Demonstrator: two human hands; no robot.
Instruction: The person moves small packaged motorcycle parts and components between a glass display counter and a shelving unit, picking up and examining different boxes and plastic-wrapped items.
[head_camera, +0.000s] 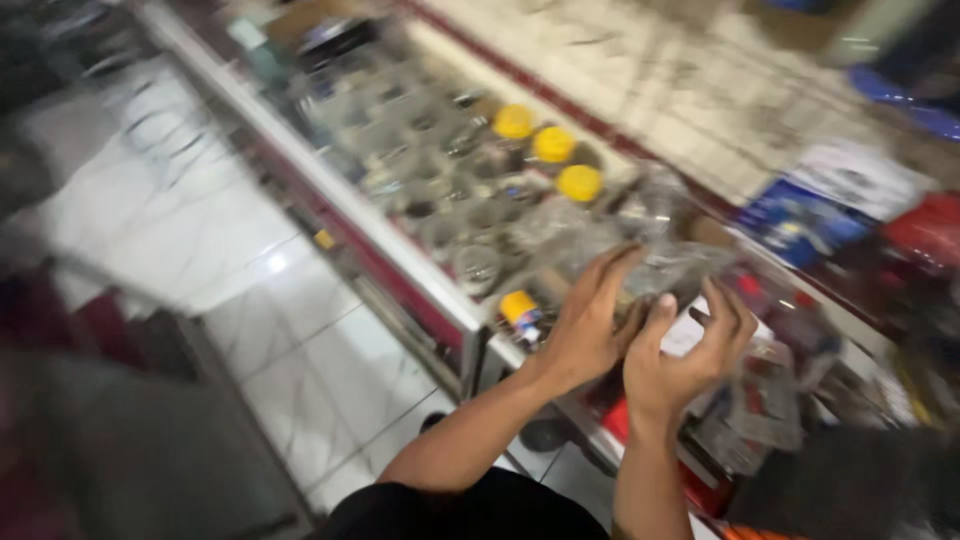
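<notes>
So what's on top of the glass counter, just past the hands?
Three yellow-lidded jars stand on the glass counter. Both hands cover a clear plastic wrapper; its contents are blurred.

A glass-topped counter (400, 265) with a pale metal edge runs from eleven o'clock down toward five o'clock. On its top lie many small items, too blurred to name. Three yellow-capped jars (550, 150) stand in a row near twelve o'clock, and one more yellow-capped container (520, 312) sits at the counter's near edge close to the middle. Toward three o'clock a blue packet (795, 222) and a white packet (860, 175) lie on the top. At nine o'clock the white tiled floor (300, 340) spreads beside the counter.
</notes>
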